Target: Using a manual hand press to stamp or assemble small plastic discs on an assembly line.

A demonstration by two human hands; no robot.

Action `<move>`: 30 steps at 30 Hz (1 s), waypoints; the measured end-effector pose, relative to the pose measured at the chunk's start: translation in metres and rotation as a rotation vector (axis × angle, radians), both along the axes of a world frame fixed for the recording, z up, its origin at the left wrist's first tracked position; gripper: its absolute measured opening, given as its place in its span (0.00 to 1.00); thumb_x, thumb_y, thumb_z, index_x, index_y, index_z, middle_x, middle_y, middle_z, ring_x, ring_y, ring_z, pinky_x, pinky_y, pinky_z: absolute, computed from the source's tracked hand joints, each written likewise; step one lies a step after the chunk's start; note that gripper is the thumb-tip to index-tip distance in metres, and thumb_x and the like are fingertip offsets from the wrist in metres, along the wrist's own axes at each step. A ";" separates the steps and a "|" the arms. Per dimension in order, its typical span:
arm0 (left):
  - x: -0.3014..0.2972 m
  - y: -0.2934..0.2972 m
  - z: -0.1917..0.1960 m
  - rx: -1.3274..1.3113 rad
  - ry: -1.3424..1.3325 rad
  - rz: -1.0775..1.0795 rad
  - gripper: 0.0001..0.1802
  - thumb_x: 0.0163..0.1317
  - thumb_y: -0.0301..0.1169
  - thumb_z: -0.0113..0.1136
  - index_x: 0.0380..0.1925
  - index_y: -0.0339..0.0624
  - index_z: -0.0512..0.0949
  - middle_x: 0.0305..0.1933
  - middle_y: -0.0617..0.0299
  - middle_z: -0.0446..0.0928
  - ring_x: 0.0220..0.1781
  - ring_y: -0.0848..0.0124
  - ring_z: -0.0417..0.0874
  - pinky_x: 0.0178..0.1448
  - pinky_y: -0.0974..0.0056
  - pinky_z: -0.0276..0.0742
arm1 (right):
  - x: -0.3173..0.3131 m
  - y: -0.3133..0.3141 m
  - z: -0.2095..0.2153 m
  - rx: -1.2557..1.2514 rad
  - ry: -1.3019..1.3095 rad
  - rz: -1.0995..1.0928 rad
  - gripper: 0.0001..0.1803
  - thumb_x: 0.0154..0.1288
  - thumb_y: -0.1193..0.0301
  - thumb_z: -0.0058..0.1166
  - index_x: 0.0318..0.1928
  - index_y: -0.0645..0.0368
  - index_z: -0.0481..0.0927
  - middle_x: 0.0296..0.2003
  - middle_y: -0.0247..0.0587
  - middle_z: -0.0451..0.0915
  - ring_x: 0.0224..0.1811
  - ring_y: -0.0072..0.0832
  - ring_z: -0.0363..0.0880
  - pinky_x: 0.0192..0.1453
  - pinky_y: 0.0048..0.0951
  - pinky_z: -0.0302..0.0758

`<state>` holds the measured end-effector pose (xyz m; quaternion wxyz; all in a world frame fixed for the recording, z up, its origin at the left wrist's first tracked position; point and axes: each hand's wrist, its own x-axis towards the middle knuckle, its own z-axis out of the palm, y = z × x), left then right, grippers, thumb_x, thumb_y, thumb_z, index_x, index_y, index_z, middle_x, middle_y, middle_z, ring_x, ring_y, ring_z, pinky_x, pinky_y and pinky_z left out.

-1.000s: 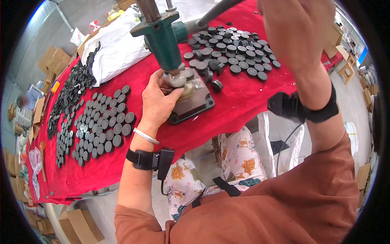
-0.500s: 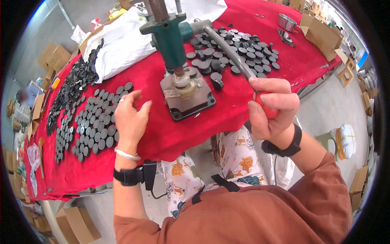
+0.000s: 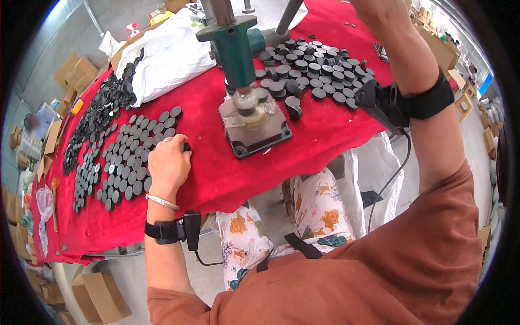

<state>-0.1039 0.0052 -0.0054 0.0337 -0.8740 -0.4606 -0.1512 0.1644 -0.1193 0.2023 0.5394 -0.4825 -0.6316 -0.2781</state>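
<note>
My left hand (image 3: 168, 165) rests on the red tablecloth (image 3: 216, 184), its fingers curled over a black disc (image 3: 186, 146) at the right end of neat rows of black discs (image 3: 130, 160). To its right stands a green hand press (image 3: 233, 43) on a grey base plate (image 3: 260, 138), with a pale round piece (image 3: 250, 105) under its ram. My right forearm (image 3: 411, 49) reaches up past the top edge, so that hand is hidden. The press lever (image 3: 287, 16) also runs up out of the picture. Both wrists carry a black strap with a small device.
Behind the press lies a loose spread of black discs (image 3: 319, 70). A white sack (image 3: 168, 54) and a heap of dark parts (image 3: 103, 108) sit at the back left. Cardboard boxes (image 3: 100, 298) stand on the floor below the table's front edge.
My left hand moved from the press base leftward to the rows of discs. My right hand pulled the lever down half a second ago and has since risen out of view.
</note>
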 end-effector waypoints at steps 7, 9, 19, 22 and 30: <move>0.035 -0.012 0.011 -0.500 -0.689 -0.263 0.26 0.54 0.26 0.65 0.53 0.36 0.71 0.44 0.52 0.80 0.44 0.66 0.82 0.48 0.64 0.77 | 0.011 0.020 -0.008 0.276 -0.028 0.077 0.16 0.59 0.66 0.51 0.32 0.72 0.76 0.20 0.39 0.74 0.25 0.21 0.72 0.31 0.27 0.71; 0.059 -0.018 0.009 -0.453 -0.678 -0.351 0.30 0.55 0.25 0.65 0.57 0.32 0.66 0.45 0.52 0.79 0.44 0.70 0.80 0.48 0.67 0.77 | 0.009 0.019 -0.009 0.288 -0.015 0.044 0.16 0.59 0.65 0.52 0.32 0.71 0.76 0.20 0.39 0.74 0.25 0.21 0.72 0.32 0.27 0.72; 0.111 -0.012 0.001 -0.426 -0.776 -0.330 0.37 0.51 0.25 0.68 0.60 0.30 0.62 0.46 0.52 0.80 0.44 0.73 0.81 0.48 0.68 0.76 | -0.003 0.014 -0.015 0.220 0.167 0.170 0.13 0.57 0.67 0.53 0.33 0.68 0.74 0.21 0.37 0.74 0.26 0.22 0.74 0.35 0.27 0.73; 0.110 -0.005 -0.007 -0.577 -0.891 -0.349 0.38 0.52 0.23 0.68 0.62 0.30 0.60 0.49 0.52 0.79 0.48 0.72 0.80 0.52 0.68 0.76 | -0.002 0.015 -0.019 0.219 0.146 0.185 0.11 0.58 0.70 0.52 0.35 0.67 0.74 0.24 0.40 0.74 0.28 0.23 0.74 0.36 0.27 0.73; 0.110 -0.002 -0.012 -0.567 -0.904 -0.347 0.41 0.50 0.24 0.69 0.63 0.30 0.59 0.47 0.51 0.80 0.48 0.69 0.80 0.55 0.66 0.75 | 0.006 -0.003 -0.045 0.213 0.040 0.213 0.09 0.60 0.78 0.48 0.41 0.65 0.73 0.33 0.45 0.75 0.32 0.26 0.75 0.38 0.25 0.74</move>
